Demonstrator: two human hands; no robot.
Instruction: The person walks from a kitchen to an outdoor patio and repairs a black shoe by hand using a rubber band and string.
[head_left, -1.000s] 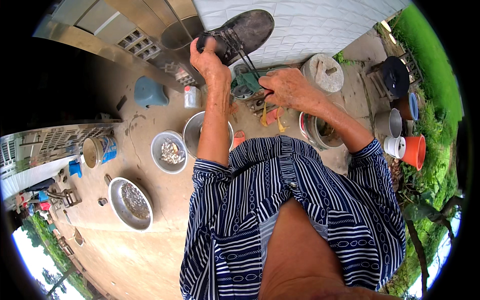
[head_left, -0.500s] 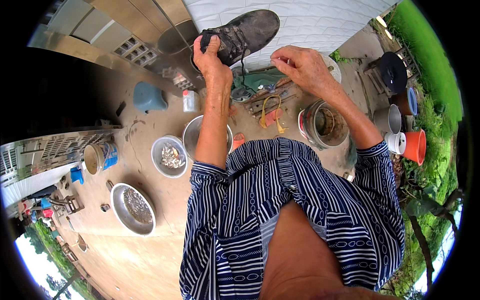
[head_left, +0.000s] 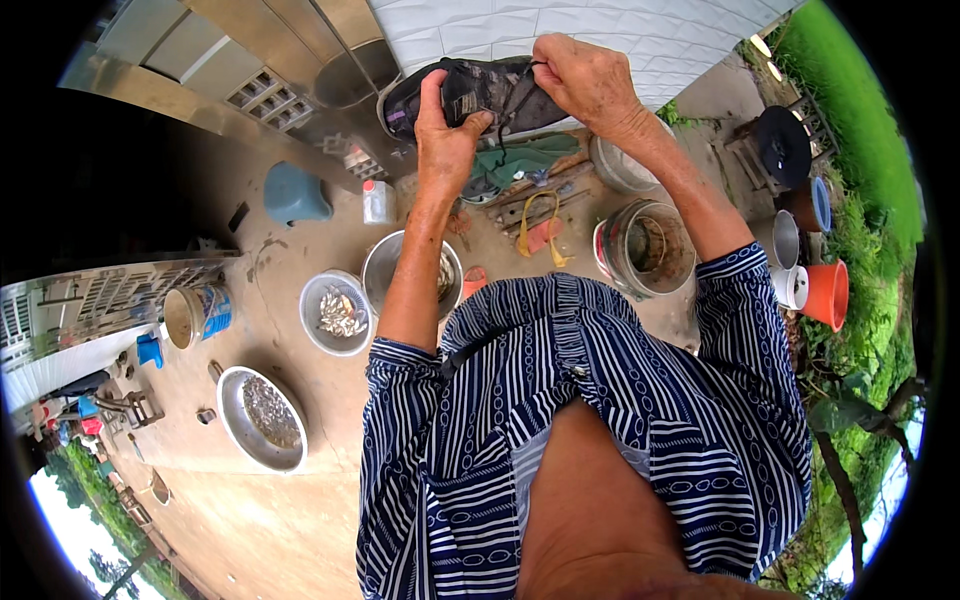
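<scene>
"Looking at the shoe [head_left: 490,82], I wonder why it's up in the air and not on the ground."

"Probably so the laces [head_left: 514,97] face upward where both hands can reach them. It lies sideways in front of the white tiled wall [head_left: 455,22], toe seemingly to the right, above the green cloth [head_left: 535,155]."

"And the left hand [head_left: 447,142]?"

"Partly spread and gripping the shoe toward its ankle end. One finger reaches over the upper, and the thumb lies near the laces. I can't tell where its other fingers sit. I'd guess that hold braces the shoe against a pull from the other side."

"Is the right hand [head_left: 592,85] open too?"

"No, it's curled, fingertips drawn together at the laces. It looks like a pinch on one dark strand, though I can't be sure how much is caught."

"What about the pale basin [head_left: 338,351] with the small silvery pieces, fish perhaps?"

"Down on the concrete [head_left: 345,425], left of the left forearm [head_left: 415,265], just beside the metal basin [head_left: 379,272]. Being low and well apart from the shoe, it likely leaves the arms room."

"So the hands meet only over the shoe?"

"Yes, one at each end of it, not touching each other."
</scene>
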